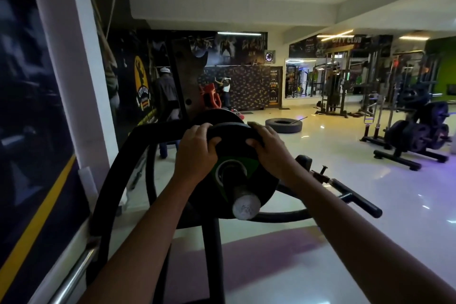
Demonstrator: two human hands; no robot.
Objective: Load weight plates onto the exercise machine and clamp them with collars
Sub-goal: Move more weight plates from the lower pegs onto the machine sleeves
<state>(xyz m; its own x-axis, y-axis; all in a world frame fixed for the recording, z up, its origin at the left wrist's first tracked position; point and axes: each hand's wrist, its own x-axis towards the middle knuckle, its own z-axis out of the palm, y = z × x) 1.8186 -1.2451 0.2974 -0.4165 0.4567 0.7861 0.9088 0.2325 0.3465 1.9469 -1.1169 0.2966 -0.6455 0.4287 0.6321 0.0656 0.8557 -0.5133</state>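
Far left: dark wall poster point(32, 96) with a yellow diagonal stripe; a chrome bar point(71, 276) runs along its lower edge. Beyond the white pillar point(81, 57), a yellow club logo point(143, 89) on the wall, and a person point(165, 96) standing in the background, back to camera.

Centre-left: black curved tube of the machine frame point(111, 180) rises in front of the camera.

Left hand point(197, 153): clamped on the upper-left rim of the weight plate point(232, 131), fingers curled over the edge, thumb on the near face.

Weight plate: black, green ring round the hub, standing upright on the loading sleeve point(244, 202). The sleeve passes through the hub; its grey end sticks out toward the camera. A second black plate point(217, 116) sits just behind the first, further up the same sleeve.

Right hand point(269, 148): clamped on the upper-right rim of the same plate, fingers wrapped over the edge.

Right of the plate: a black machine handle point(357, 202) with an adjustment pin point(323, 170). Further back, a tyre point(283, 126) lies flat on the glossy floor point(345, 155). Far right: a rack of stored plates point(417, 136); cable stations point(330, 89) stand against the mirrored wall.
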